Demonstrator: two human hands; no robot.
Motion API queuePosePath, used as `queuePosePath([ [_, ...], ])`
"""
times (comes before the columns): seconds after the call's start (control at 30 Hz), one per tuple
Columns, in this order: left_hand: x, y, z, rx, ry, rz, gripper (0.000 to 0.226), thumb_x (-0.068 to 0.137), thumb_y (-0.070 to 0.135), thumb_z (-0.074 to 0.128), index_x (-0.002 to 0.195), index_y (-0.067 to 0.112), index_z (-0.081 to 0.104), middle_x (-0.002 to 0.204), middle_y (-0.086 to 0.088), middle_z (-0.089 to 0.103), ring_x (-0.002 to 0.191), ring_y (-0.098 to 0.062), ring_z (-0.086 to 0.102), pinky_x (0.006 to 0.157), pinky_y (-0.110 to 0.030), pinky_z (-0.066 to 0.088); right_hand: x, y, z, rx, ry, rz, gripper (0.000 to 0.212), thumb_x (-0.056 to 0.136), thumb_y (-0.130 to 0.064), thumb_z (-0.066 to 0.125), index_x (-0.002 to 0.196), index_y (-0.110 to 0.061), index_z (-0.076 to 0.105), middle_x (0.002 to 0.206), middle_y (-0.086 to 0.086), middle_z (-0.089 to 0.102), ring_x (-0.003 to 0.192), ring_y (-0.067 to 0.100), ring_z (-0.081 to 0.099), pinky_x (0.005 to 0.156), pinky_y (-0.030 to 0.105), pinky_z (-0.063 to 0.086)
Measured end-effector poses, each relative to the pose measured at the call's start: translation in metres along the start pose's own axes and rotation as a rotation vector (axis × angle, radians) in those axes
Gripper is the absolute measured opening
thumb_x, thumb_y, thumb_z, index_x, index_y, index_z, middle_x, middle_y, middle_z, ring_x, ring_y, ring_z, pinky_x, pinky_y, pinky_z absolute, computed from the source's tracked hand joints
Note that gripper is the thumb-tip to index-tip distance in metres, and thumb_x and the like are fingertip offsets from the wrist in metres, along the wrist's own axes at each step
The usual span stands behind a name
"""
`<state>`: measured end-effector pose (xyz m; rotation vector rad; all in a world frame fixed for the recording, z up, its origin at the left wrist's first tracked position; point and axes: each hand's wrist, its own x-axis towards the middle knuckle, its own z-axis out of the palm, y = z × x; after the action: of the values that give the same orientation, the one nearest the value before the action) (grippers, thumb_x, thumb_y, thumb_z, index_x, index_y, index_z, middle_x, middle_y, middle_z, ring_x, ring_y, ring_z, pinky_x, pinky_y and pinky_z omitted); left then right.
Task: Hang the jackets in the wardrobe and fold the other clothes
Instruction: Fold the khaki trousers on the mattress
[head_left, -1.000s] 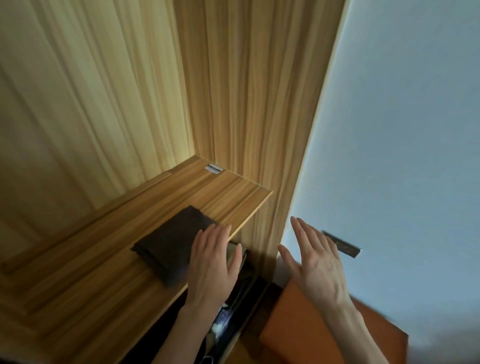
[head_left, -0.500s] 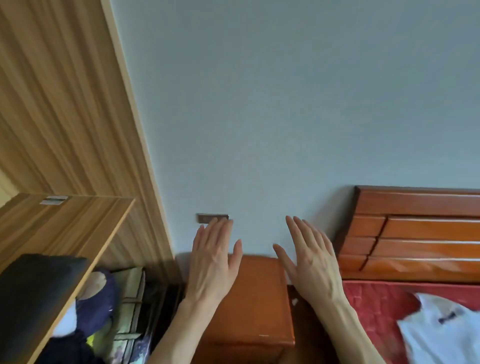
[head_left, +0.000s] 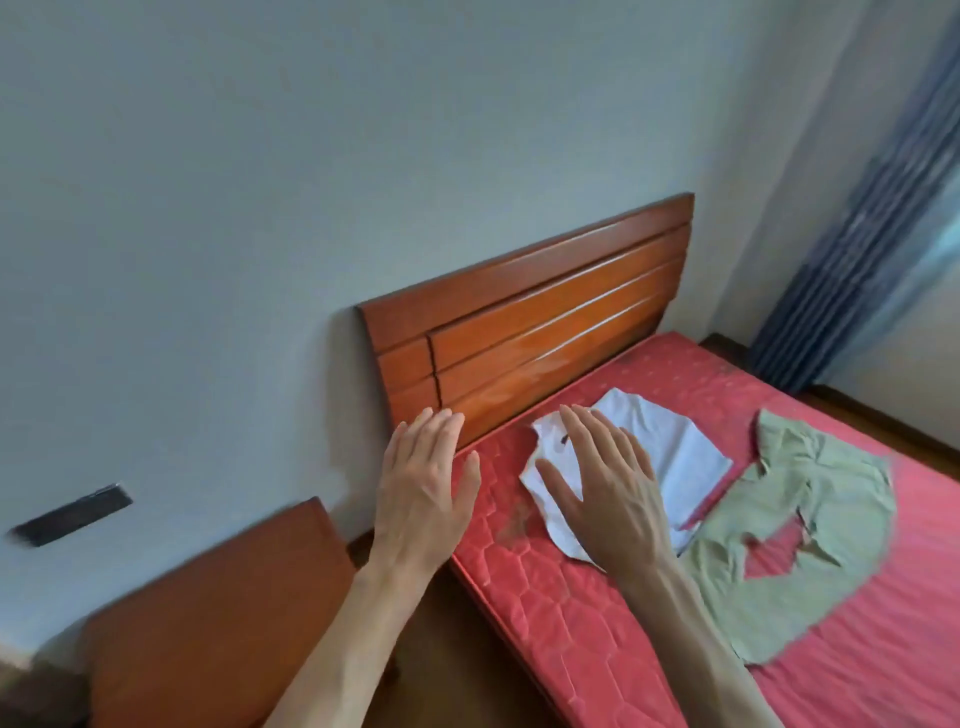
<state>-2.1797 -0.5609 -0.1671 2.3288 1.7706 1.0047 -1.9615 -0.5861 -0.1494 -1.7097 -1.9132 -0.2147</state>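
Swinging right since a second ago, the view has left the wardrobe shelf and now takes in the bed. Both hands are raised with fingers spread, holding nothing: the left hand (head_left: 426, 483) over the mattress edge, the right hand (head_left: 608, 488) above a white garment (head_left: 680, 452). Beside that lies a crumpled pale green shirt (head_left: 800, 530), both on the red quilted mattress (head_left: 545, 613). Beyond stand a wooden headboard (head_left: 530, 332), grey wall and blue curtain (head_left: 872, 249).

Head view — single wide-angle camera, worn at head height, tilted forward and down. Faces the mattress (head_left: 597, 613) and headboard (head_left: 524, 332) corner — both forearms enter close from below.
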Motion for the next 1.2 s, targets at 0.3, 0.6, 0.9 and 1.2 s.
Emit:
queuePosePath([
  [0.3,0.016,0.147,0.100,-0.180,-0.117,0.327,0.053,0.109,0.047,0.040,0.150,0.016,0.051,0.155,-0.001,0.052,0.152,-0.016,0.035,0.127,-0.045,0.026,-0.075,0.141,-0.075,-0.171,0.110,0.308,0.064,0.103,-0.057,0.046,0.151,-0.016,0.051,0.155,0.001,0.053,0.147,0.021,0.044,0.121,0.044,0.035],
  [0.6,0.024,0.251,0.179,-0.300,-0.214,0.519,0.048,0.106,0.040,0.045,0.143,0.012,0.058,0.144,-0.005,0.061,0.146,-0.021,0.044,0.121,-0.049,0.035,-0.131,0.226,-0.116,-0.279,0.120,0.556,0.065,0.103,-0.059,0.041,0.154,-0.018,0.046,0.156,0.000,0.050,0.149,0.019,0.040,0.124,0.039,0.029],
  [0.9,0.078,0.286,0.257,-0.318,-0.290,0.642,0.050,0.104,0.041,0.042,0.141,0.012,0.059,0.142,-0.006,0.062,0.141,-0.024,0.050,0.121,-0.046,0.036,-0.111,0.288,-0.103,-0.287,0.157,0.768,0.069,0.104,-0.065,0.032,0.155,-0.019,0.044,0.156,0.000,0.050,0.148,0.019,0.041,0.123,0.041,0.031],
  [1.2,0.143,0.332,0.336,-0.410,-0.325,0.727,0.047,0.102,0.037,0.044,0.139,0.012,0.059,0.139,-0.006,0.065,0.137,-0.027,0.054,0.116,-0.052,0.042,-0.083,0.358,-0.090,-0.307,0.224,0.988,0.067,0.105,-0.063,0.041,0.156,-0.021,0.041,0.156,0.002,0.051,0.147,0.020,0.042,0.122,0.040,0.029],
])
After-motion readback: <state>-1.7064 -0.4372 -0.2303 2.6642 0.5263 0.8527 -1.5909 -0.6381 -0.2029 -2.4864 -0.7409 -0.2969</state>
